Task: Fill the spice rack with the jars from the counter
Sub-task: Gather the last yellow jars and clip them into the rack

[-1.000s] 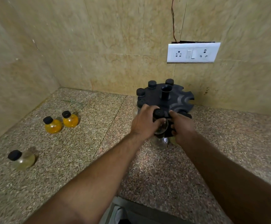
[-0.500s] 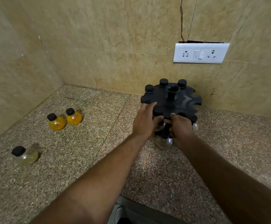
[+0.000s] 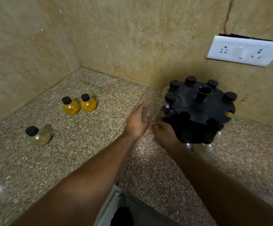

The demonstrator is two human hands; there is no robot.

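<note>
While both hands hover at the near-left side of the black spice rack [image 3: 196,111], three jars wait on the speckled stone worktop [image 3: 99,147], well off to the left. The left hand [image 3: 137,122] is raised just beside the rack's upper tier, palm turned toward it, fingers loose and smeared by blur; its grip is wide, with nothing seen in it. The right hand [image 3: 164,133] sits lower, against the rack's bottom tier, with its back to the camera and its fingertips hidden by the dark plastic, so whether its grip holds anything cannot be told.

The rack stands in the corner near the tiled wall [image 3: 132,38], below a white switch plate [image 3: 245,50]. Five black caps [image 3: 190,80] ring the back and sides of the top disc around a short centre post [image 3: 204,93], and a clear jar [image 3: 166,110] hangs at the disc's left edge, close to the left hand's fingers. Pale jars [image 3: 202,148] show under the lower tier.

On the worktop, one orange jar [image 3: 70,106] and a second orange jar [image 3: 88,104] stand side by side, nearly touching, upright with black caps. A pale jar [image 3: 38,137] stands alone nearer the camera, farther left.
</note>
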